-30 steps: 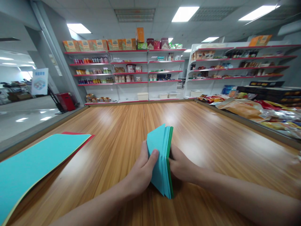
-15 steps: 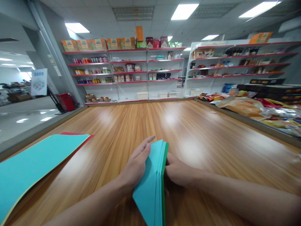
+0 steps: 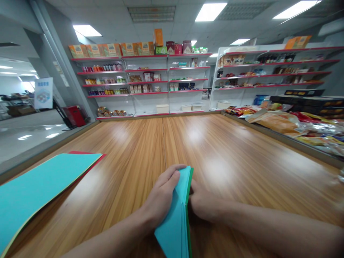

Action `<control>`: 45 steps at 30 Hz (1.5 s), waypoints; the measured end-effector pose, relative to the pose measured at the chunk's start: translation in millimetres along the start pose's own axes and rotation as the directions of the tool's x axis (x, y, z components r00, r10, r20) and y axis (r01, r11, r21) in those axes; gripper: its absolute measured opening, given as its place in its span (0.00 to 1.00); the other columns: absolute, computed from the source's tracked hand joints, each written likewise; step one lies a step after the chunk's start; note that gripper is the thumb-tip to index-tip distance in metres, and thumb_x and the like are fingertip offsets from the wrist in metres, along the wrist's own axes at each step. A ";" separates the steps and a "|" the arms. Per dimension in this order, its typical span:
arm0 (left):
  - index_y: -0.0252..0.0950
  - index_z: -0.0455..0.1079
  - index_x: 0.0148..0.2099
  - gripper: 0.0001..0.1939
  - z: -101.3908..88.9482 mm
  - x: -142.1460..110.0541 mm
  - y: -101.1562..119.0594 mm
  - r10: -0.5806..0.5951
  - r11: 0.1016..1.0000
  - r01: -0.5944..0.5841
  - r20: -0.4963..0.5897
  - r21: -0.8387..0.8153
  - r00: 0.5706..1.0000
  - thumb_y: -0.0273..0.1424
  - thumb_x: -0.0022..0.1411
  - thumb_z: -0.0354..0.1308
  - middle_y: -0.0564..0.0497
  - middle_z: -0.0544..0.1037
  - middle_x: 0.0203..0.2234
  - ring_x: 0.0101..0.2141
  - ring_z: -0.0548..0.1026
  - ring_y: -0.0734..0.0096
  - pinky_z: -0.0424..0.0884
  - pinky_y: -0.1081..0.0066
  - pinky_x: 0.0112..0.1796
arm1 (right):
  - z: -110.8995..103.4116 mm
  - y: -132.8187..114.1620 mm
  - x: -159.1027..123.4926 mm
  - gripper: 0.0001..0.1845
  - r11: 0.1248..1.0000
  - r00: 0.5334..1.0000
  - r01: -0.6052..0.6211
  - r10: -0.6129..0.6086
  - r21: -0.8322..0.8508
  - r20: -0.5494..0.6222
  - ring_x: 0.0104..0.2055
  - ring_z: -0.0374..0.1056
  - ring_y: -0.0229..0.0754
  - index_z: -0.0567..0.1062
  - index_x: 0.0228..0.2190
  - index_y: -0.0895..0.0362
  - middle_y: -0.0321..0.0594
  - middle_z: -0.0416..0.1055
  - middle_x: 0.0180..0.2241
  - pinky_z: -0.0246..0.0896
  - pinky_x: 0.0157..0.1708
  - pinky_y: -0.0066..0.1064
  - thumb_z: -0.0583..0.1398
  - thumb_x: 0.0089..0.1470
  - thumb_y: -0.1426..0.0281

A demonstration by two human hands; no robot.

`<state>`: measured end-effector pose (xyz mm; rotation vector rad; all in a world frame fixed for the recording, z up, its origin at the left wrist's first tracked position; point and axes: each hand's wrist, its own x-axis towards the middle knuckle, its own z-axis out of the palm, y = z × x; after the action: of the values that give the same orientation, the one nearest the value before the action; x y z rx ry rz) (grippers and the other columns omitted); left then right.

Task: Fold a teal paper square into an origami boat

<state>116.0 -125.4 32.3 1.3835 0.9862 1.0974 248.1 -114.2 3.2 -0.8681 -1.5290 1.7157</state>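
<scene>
The table (image 3: 129, 143) is the largest thing, a wood-grain top whose near edge is cut off by the bottom of the view. Behind it stand the shelves (image 3: 150, 98), in white units with red edge strips; their goods are too small to read, and the right-hand units run out of view.

On the table's left lie the sheets (image 3: 48, 182), blue on top, with a thin yellow edge and a red corner showing under them. The left side of this pile is cut off, and how many sheets it has cannot be told. Along the right edge are bagged snacks (image 3: 279, 123), their labels blurred, with black boxes (image 3: 309, 104) behind them.

The papers (image 3: 174, 224), folded, blue with a green outer side to the right, stand on a slant at the near middle of the table, between the two hands. Their lower end leaves the view, so whether they touch the table cannot be told.

The left hand (image 3: 162, 195) is closed on the papers, thumb on the blue face, a finger over the top end; its other fingers are hidden. The right hand (image 3: 202, 202) is curled at the green side, fingertips out of sight, so its grip cannot be told.
</scene>
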 end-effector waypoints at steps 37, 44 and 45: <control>0.31 0.69 0.38 0.17 -25.9 33.4 -25.0 0.014 0.852 -0.182 -0.325 -0.491 0.945 0.34 0.49 0.70 0.51 0.75 0.28 0.27 0.72 0.72 0.70 0.73 0.28 | -27.4 -9.4 16.5 0.13 0.881 0.984 0.134 -0.174 -0.453 -0.046 0.17 0.61 0.33 0.70 0.28 0.60 0.32 0.65 0.16 0.54 0.17 0.24 0.61 0.53 0.61; 0.33 0.69 0.35 0.16 -28.4 34.4 -23.6 -0.020 0.819 -0.165 -0.314 -0.550 0.949 0.34 0.47 0.71 0.53 0.75 0.27 0.26 0.72 0.72 0.71 0.72 0.28 | -25.1 -7.1 15.0 0.13 0.878 0.976 0.157 -0.207 -0.453 -0.064 0.19 0.64 0.35 0.70 0.33 0.60 0.34 0.68 0.19 0.57 0.19 0.25 0.60 0.55 0.61; 0.34 0.69 0.36 0.16 -30.1 34.5 -23.0 -0.006 0.806 -0.154 -0.268 -0.571 0.963 0.34 0.48 0.70 0.51 0.76 0.29 0.29 0.74 0.70 0.71 0.70 0.31 | -26.7 -7.1 15.7 0.13 0.871 0.965 0.169 -0.242 -0.461 -0.103 0.21 0.64 0.35 0.70 0.37 0.59 0.34 0.69 0.21 0.58 0.19 0.25 0.60 0.55 0.61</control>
<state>95.1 -82.8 13.1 0.7827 0.6773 1.5172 262.0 -85.8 7.1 -0.9978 -1.8677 1.1245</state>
